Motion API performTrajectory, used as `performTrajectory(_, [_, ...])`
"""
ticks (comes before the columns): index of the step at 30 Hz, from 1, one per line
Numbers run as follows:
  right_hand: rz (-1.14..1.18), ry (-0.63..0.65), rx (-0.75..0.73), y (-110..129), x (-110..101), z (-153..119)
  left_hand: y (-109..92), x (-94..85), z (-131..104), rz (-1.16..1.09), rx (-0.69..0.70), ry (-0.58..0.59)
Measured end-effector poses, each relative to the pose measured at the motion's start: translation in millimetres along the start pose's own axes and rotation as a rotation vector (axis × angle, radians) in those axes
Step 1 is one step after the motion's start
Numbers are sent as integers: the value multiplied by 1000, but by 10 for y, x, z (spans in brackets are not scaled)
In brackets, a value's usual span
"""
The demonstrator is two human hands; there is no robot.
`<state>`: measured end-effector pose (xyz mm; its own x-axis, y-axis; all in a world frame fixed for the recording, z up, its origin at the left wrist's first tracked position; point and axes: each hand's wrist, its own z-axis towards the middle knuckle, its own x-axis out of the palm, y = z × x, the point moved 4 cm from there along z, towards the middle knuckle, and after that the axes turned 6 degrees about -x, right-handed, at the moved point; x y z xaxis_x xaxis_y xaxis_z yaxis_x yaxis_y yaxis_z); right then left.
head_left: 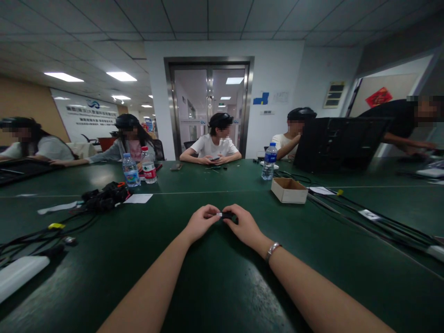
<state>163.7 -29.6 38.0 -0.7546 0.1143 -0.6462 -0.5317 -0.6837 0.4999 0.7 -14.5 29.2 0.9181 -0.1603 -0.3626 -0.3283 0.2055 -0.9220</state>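
Note:
A small black cylindrical object [227, 215] with a silver end is held between my two hands, just above the middle of the green table [222, 277]. My left hand [204, 221] pinches its silver end between thumb and fingers. Around the black part, the thumb and curled fingers of my right hand [244, 225] are closed. What the object is cannot be made out.
Ahead on the right sits an open cardboard box [289, 192], with a water bottle [269, 162] behind it. Black cables [374, 217] run along the right. Two bottles, black gear [106, 196] and a white power strip [22, 275] lie left. Several people sit across.

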Motion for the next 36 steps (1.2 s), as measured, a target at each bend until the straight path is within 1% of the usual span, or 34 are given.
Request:
performTrajectory(2, [1,2,5,7,-6,3,14,-1,2,-46,-8,1])
performTrajectory(6, [1,15,4,31,-9,6,33,-2,1,-15,-41,6])
performTrajectory(11, [17,25,9,48,-10,5,14,-26,-16,140,-91,-46])
performTrajectory(16, [9,23,-3,58,-8,6,-14,-2,-24,126,-33,3])
performTrajectory(19, [6,27,-15,72,-6,5,1,-15,-17,186,-36,-35])
performTrajectory(21, [4,30,-17,80,-10,4,7,-16,-17,161,-52,-26])
performTrajectory(23, [6,28,-11,82,-17,1,0,-5,-24,93,-63,19])
performTrajectory(25, [6,24,-4,79,-21,0,-16,3,-32,81,-59,46])
performTrajectory(29, [0,16,-8,71,-14,-2,-30,-11,-35,178,-50,-6])
performTrajectory(33, [-3,0,-14,68,-19,-1,-48,-2,-52,83,-82,19])
performTrajectory(36, [0,-5,-5,67,-26,0,-87,-4,-74,36,-54,30])
